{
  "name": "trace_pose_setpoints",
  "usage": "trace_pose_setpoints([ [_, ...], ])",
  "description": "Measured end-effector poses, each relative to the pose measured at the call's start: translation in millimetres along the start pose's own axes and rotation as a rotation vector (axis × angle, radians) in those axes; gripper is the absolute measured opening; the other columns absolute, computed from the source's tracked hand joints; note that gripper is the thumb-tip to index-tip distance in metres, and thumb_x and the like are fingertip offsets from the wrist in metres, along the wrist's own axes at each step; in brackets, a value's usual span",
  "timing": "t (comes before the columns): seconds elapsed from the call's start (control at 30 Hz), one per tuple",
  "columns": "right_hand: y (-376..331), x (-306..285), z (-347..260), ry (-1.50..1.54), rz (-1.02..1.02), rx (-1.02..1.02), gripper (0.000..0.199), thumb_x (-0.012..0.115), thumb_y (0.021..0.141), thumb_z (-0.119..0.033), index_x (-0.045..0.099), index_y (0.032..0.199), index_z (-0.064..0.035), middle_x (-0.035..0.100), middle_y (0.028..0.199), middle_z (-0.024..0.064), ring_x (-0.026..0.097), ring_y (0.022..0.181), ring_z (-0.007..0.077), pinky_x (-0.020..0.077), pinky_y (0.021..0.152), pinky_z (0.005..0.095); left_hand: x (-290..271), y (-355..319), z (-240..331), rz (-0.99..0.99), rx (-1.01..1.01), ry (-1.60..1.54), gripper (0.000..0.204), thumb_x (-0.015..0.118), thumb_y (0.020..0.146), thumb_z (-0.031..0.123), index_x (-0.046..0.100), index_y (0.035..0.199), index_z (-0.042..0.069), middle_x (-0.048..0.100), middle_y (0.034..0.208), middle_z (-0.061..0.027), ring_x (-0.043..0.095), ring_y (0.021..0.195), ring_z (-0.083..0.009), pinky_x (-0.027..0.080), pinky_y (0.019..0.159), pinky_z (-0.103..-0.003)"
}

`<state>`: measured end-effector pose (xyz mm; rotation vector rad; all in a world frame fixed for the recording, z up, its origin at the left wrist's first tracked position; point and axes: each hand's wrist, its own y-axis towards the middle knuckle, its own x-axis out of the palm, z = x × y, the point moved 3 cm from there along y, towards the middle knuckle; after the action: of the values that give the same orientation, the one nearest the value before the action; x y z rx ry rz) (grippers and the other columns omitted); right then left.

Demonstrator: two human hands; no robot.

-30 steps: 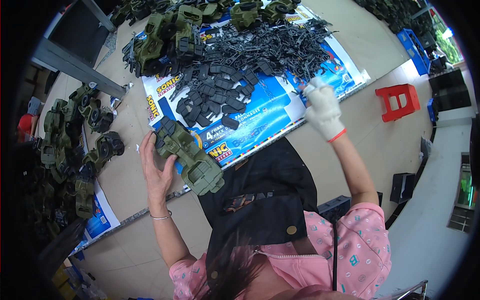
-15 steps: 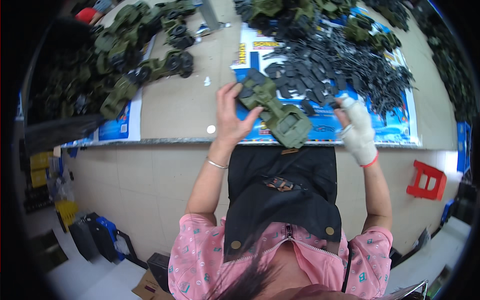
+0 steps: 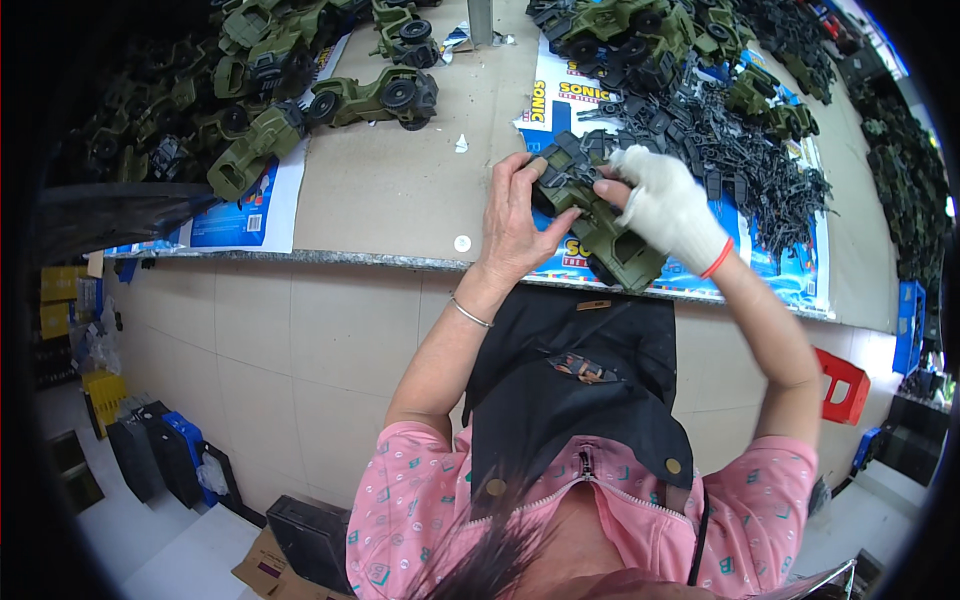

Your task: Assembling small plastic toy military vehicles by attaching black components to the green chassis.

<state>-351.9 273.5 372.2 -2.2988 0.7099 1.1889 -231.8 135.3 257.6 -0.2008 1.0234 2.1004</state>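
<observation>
Left hand: grip around olive toy jeep, near front edge of worktop | gloved right hand: over jeep, we cannot tell its grip | we should probably brace jeep firmly.

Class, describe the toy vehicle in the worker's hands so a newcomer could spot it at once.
On the table, find the printed sheet at its near edge. There, just beyond the black apron, is the green toy vehicle, gripped by the ungloved left hand, the gloved right hand over it. Unlike the other green vehicles, this one has hands on it.
</observation>
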Motion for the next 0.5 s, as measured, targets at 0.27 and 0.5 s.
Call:
trace_pose_setpoints([
  [0.27, 55, -3, -24, -0.03, 0.074, -0.077, 0.047, 0.064, 0.094, -0.05, 0.066, 0.111, -0.0064, 0.066, 0.105, 0.0127, 0.064, 0.099, 0.0294, 0.0488, 0.089, 0.0447, 1, 1, -4, -0.055, -0.032, -0.136, 0.074, 0.09, 0.069, 0.011, 0.049, 0.13, 0.0, 0.048, 0.135, -0.023, 0.051, 0.126, -0.0433, 0.048, 0.104, -0.048],
  [0.5, 60, 30, -64, -0.563, -0.32, -0.509, 0.061, 0.061, 0.094, -0.049, 0.061, 0.137, -0.0057, 0.063, 0.13, 0.0208, 0.064, 0.112, 0.0424, 0.0498, 0.099, 0.0501, 1, -5, -10, -0.191, -0.366, -0.441, 0.051, 0.082, 0.073, 0.007, 0.061, 0.119, 0.003, 0.064, 0.121, -0.0165, 0.065, 0.11, -0.0387, 0.053, 0.094, -0.044],
])
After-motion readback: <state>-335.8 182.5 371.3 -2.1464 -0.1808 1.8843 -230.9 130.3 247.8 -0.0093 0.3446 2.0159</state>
